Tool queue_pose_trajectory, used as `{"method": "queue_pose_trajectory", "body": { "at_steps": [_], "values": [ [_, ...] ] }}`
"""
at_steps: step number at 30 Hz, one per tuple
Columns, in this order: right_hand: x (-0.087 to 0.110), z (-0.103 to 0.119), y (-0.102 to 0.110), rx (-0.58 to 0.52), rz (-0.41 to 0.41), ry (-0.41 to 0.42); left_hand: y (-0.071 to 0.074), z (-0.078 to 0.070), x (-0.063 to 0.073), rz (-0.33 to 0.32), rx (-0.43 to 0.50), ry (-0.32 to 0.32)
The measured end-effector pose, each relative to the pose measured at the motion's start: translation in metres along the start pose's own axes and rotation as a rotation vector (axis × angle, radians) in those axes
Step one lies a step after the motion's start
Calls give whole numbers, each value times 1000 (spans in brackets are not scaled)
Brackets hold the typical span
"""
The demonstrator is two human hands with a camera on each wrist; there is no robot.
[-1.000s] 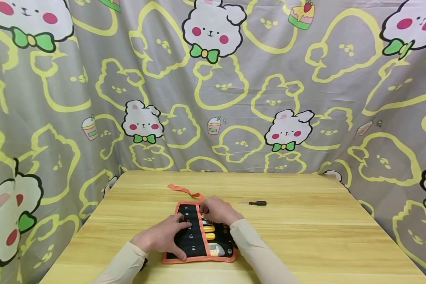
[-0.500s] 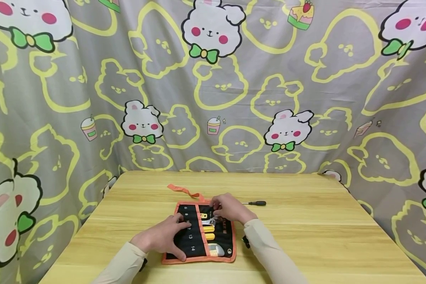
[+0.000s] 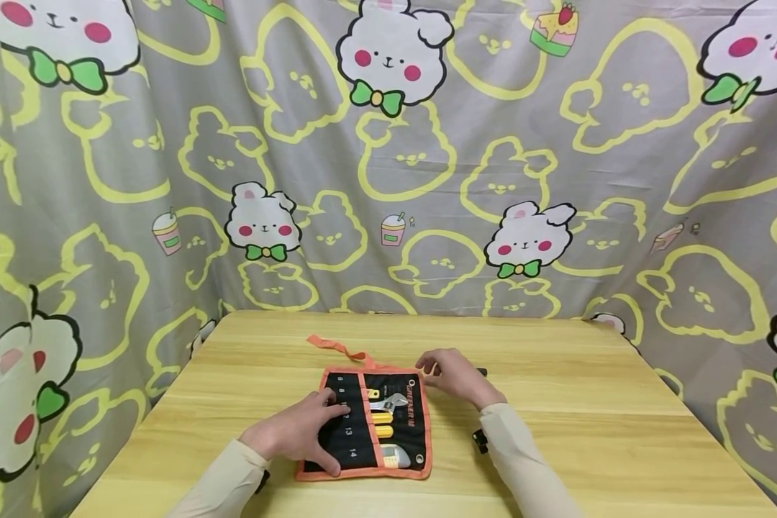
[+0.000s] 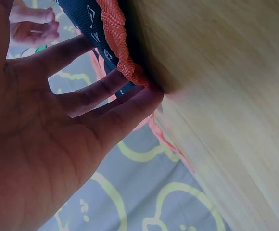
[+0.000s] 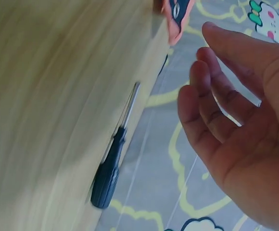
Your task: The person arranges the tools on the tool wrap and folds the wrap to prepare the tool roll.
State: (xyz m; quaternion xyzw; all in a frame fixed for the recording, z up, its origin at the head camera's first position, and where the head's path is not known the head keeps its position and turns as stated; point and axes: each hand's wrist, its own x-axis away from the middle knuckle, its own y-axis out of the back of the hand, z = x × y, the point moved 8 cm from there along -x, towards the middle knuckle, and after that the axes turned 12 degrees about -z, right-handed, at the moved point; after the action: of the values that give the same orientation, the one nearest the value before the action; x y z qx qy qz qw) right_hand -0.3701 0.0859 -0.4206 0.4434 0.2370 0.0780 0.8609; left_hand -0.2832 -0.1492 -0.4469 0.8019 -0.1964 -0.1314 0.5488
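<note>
A black tool pouch (image 3: 409, 435) with orange trim lies unrolled on the table. An adjustable wrench (image 3: 393, 402), yellow handles (image 3: 382, 417) and a grey and yellow tool (image 3: 396, 455) sit in its pockets. My left hand (image 3: 293, 432) rests on the numbered left part, fingers spread; in the left wrist view its fingertips touch the orange edge. Just past the pouch's far right corner is my right hand (image 3: 456, 375), fingers loosely bent around nothing. A black-handled screwdriver (image 5: 108, 175) lies on the table near it; in the head view the hand hides most of it.
The wooden table (image 3: 589, 432) stretches out around the pouch. An orange tie strap (image 3: 337, 347) trails from the pouch's far side. A patterned grey curtain (image 3: 388, 180) hangs behind the table and at both sides.
My right hand has moved right, off the pouch's pockets and over toward the screwdriver, uncovering the wrench and the printed flap. The left hand has stayed in place.
</note>
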Motion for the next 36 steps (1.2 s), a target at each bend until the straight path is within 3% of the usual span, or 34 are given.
{"method": "queue_pose_trajectory", "body": {
  "at_steps": [9, 18, 26, 36],
  "values": [
    [3, -34, 30, 44, -62, 2, -1, -2, -2, -1, -15, -16],
    [6, -74, 54, 105, -47, -26, 0, 1, 0, -4, -10, 0],
    [12, -89, 51, 88, 30, -97, 0, -1, -1, -2, -3, -9],
    [14, -92, 42, 85, 57, -73, 0, -2, -1, 1, 4, -3]
  ]
}}
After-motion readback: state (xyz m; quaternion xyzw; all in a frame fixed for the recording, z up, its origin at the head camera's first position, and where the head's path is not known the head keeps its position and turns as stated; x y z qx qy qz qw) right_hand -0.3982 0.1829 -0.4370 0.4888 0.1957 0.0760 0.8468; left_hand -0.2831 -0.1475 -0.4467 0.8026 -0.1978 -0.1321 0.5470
